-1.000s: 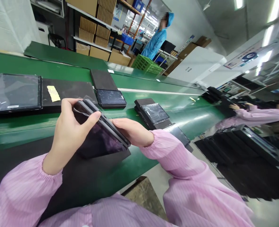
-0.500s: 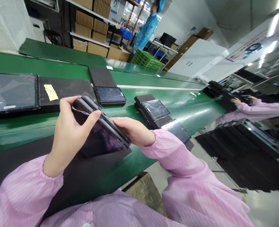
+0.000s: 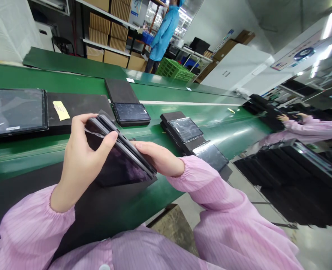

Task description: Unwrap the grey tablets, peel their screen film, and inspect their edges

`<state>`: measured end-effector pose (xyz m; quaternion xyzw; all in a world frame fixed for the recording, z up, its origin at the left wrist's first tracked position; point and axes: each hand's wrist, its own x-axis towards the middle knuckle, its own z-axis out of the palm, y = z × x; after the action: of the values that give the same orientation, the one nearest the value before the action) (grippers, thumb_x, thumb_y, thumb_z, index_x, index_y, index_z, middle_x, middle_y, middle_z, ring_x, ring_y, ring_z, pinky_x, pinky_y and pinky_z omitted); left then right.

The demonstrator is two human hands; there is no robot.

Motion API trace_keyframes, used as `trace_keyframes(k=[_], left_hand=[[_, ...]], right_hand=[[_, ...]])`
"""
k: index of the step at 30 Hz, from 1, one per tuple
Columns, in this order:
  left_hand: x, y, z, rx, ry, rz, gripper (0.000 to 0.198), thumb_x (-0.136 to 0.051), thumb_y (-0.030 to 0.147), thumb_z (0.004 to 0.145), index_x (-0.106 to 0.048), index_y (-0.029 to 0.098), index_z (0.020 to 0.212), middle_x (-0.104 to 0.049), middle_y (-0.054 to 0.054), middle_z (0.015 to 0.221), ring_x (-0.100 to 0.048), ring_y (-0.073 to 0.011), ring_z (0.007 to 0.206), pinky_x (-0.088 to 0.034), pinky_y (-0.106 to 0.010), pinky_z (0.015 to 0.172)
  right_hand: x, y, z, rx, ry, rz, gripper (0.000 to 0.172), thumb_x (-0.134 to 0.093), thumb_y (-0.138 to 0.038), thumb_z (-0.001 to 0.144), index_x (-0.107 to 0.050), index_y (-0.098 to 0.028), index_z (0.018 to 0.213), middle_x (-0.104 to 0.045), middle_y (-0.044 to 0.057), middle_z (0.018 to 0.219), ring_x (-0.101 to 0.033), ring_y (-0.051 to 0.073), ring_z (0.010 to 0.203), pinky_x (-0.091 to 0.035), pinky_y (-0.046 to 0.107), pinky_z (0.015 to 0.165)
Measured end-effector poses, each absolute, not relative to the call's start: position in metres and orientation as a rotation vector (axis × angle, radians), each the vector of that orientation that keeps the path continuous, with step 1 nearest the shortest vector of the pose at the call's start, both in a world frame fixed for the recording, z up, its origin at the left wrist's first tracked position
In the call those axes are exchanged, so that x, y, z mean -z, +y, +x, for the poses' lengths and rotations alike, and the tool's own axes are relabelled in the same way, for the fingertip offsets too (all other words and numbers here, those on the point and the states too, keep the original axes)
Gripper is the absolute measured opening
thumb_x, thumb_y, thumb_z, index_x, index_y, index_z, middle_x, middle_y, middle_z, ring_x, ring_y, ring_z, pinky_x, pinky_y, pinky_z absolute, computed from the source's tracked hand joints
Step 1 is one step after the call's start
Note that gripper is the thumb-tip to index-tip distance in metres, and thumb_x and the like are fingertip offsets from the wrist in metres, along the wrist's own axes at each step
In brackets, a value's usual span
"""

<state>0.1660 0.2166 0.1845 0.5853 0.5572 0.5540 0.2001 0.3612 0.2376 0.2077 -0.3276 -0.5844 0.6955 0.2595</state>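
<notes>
Two thin dark tablets [image 3: 117, 165] are held face to face or back to back, standing tilted on edge above a black mat [image 3: 39, 191]. Clear film sticks out at their upper left corner. My left hand [image 3: 80, 159] is closed round that corner, its thumb lying on the upper edge. On the far side, my right hand [image 3: 162, 159] grips the lower right part; most of its fingers are hidden behind the tablets.
Film-covered tablets lie on black foam blocks: a large one [image 3: 17, 110] at left, a small one [image 3: 130, 112] behind, others [image 3: 185, 129] to the right. A yellow label [image 3: 60, 110] lies on foam. Black stacks [image 3: 292, 180] stand right. A co-worker in blue [image 3: 164, 33] stands beyond the green bench [image 3: 78, 80].
My hands and the tablets have hardly moved. The co-worker in blue has shifted left and stands more upright in view.
</notes>
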Motion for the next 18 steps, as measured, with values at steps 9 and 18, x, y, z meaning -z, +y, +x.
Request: trace_keyframes(k=[9,18], left_hand=[[-0.181,0.217,0.169,-1.536,1.562,1.680,0.043,-0.062,0.048,0.090,-0.050,0.026,0.125,-0.062,-0.006,0.119,-0.062,-0.0255,0.110,-0.052,-0.037,0.089],[-0.175,0.215,0.176,-1.595,1.487,1.767,0.041,-0.050,0.045,0.098,-0.049,0.021,0.131,-0.060,-0.011,0.129,-0.058,-0.0259,0.121,-0.045,-0.041,0.106]], right_hand=[[-0.213,0.234,0.360,-1.784,-1.716,-0.875,0.047,-0.056,-0.054,0.094,-0.071,-0.020,0.122,-0.072,0.005,0.126,-0.060,0.023,0.128,-0.037,0.039,0.120],[-0.215,0.226,0.364,-1.477,-1.990,-0.944,0.048,-0.060,-0.050,0.090,-0.067,-0.018,0.125,-0.073,0.006,0.116,-0.066,0.026,0.109,-0.049,0.040,0.104]])
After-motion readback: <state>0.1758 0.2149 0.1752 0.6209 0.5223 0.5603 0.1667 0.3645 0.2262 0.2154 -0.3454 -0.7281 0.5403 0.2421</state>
